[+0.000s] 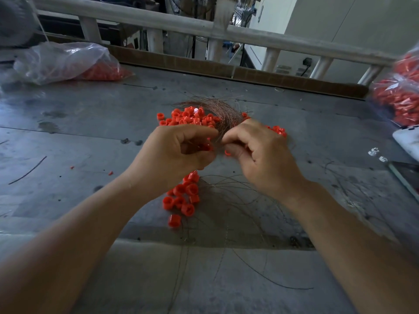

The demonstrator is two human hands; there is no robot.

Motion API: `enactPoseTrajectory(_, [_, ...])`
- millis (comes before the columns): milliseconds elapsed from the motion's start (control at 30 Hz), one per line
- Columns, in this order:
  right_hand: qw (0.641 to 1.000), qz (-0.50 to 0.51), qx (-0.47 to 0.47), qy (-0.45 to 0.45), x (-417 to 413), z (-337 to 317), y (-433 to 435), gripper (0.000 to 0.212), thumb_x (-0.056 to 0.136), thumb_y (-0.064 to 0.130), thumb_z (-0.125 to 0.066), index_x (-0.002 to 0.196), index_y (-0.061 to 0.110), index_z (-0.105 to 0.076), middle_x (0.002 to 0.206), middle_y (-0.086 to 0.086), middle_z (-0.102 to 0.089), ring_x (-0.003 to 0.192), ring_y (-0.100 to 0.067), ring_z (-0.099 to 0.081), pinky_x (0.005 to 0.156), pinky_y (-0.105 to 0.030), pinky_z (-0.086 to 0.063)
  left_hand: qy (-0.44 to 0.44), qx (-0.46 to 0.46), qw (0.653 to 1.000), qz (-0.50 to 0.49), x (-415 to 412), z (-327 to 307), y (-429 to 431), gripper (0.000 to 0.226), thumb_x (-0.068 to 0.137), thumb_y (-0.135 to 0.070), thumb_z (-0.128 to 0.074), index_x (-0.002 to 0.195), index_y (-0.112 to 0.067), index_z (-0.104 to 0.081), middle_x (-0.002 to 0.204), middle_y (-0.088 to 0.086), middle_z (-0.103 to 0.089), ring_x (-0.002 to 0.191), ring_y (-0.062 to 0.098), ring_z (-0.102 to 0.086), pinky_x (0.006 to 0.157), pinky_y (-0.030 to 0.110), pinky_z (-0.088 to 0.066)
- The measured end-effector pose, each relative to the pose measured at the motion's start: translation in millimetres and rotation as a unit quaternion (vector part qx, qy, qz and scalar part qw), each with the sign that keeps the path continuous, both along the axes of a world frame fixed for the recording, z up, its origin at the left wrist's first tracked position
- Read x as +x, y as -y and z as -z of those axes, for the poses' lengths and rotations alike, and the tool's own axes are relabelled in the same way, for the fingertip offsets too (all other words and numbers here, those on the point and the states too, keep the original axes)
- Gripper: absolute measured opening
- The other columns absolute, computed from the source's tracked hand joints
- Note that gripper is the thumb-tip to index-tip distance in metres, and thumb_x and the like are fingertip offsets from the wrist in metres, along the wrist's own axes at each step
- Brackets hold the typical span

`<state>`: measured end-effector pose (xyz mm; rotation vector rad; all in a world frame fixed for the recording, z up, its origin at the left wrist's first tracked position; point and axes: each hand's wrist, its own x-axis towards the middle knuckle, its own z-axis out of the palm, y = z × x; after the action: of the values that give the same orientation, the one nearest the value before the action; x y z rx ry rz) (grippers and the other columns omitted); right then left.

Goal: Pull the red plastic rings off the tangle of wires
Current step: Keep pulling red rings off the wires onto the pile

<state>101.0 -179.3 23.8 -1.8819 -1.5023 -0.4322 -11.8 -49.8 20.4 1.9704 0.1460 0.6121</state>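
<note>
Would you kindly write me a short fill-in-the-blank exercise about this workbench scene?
1. The plastic rings are ____ in colour.
2. The left hand and the right hand both pinch thin, tangled ____.
3. The worn table is ____ in colour.
Missing words: red; wires; grey.
</note>
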Motion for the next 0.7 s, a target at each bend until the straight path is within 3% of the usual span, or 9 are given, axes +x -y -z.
enactPoseTrajectory(167, [0.994, 0.036, 0.079, -0.061, 6, -13, 8, 0.005, 0.084, 0.007, -0.056, 0.081, 0.009, -0.06, 0.074, 0.009, -0.051, 0.066, 0.001, -0.046, 0.063, -0.011, -0.039, 0.016, -0.01, 0.999, -0.037, 0, 0, -7, 0.035, 0.065, 0.004, -0.075, 0.075, -0.027, -0.062, 0.07, -0.009, -0.066, 0.066, 0.005, -0.064, 0.069, 0.018, -0.055])
enactPoseTrajectory(267, [0.991, 0.011, 0.086, -0.107, 0, -16, 9, 0.008, 0.084, 0.017, -0.057, 0.077, 0.019, -0.054, 0.072, 0.013, -0.053, 0.062, -0.008, -0.051, 0.059, -0.019, -0.043, 0.02, -0.042, 0.999, -0.023, 0, -1, -5, 0.029, 0.058, -0.008, -0.076, 0.074, -0.029, -0.065, 0.068, -0.015, -0.068, 0.066, 0.001, -0.064, 0.067, 0.012, -0.052])
enactPoseTrajectory(333, [0.991, -0.003, 0.074, -0.113, -5, -16, 8, 0.009, 0.083, 0.018, -0.058, 0.076, 0.021, -0.053, 0.072, 0.014, -0.052, 0.061, -0.006, -0.049, 0.058, -0.016, -0.041, 0.024, -0.077, 0.997, -0.015, 0, -2, -3, 0.026, 0.053, -0.018, -0.071, 0.076, -0.03, -0.067, 0.071, -0.016, -0.07, 0.068, 0.0, -0.065, 0.066, 0.01, -0.05])
enactPoseTrajectory(533, [0.994, 0.0, 0.052, -0.095, -10, -15, 7, 0.007, 0.082, 0.018, -0.058, 0.077, 0.014, -0.058, 0.073, 0.006, -0.055, 0.068, -0.007, -0.052, 0.062, -0.019, -0.043, 0.028, -0.115, 0.993, -0.002, -1, -2, -4, 0.029, 0.054, -0.018, -0.069, 0.08, -0.03, -0.069, 0.078, -0.012, -0.072, 0.073, 0.002, -0.067, 0.069, 0.011, -0.05])
enactPoseTrajectory(700, [0.995, 0.011, 0.049, -0.091, -9, -14, 7, 0.01, 0.082, 0.017, -0.058, 0.078, 0.008, -0.061, 0.074, 0.004, -0.056, 0.068, -0.007, -0.052, 0.061, -0.018, -0.043, 0.033, -0.115, 0.993, 0.011, -2, -3, -3, 0.029, 0.055, -0.015, -0.068, 0.083, -0.02, -0.067, 0.075, -0.008, -0.071, 0.073, 0.007, -0.067, 0.068, 0.017, -0.053])
